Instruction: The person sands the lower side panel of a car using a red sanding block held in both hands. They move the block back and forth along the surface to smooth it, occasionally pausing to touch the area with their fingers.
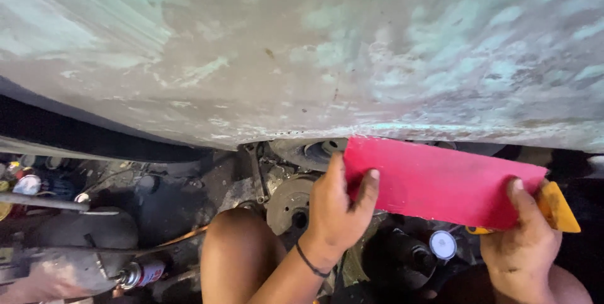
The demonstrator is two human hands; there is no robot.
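- Both my hands are on the red flat card [434,181], held just under the lower edge of the sanded body panel [302,52].
- Left hand [336,206]: clamped on the card's left end, thumb on the face, fingers behind. Black band on the wrist.
- Right hand [522,241]: pinching the card's lower right corner, thumb on the face. It also grips a yellow spreader [559,206] that pokes out behind the card, touching it.
- Card's top edge sits close to the panel's lower edge; whether it touches, I can't tell.
- Panel is patchy: grey-brown filler in the middle, pale green paint around it.
- Step, as I judge it: filler work on the panel, card serving as mixing board, spreader ready.
- Next move calls for a steady board in the left hand and the right freed to work the spreader.
- Below: brake disc [290,202], spray can [141,274] on the floor at left, my knee [239,247].
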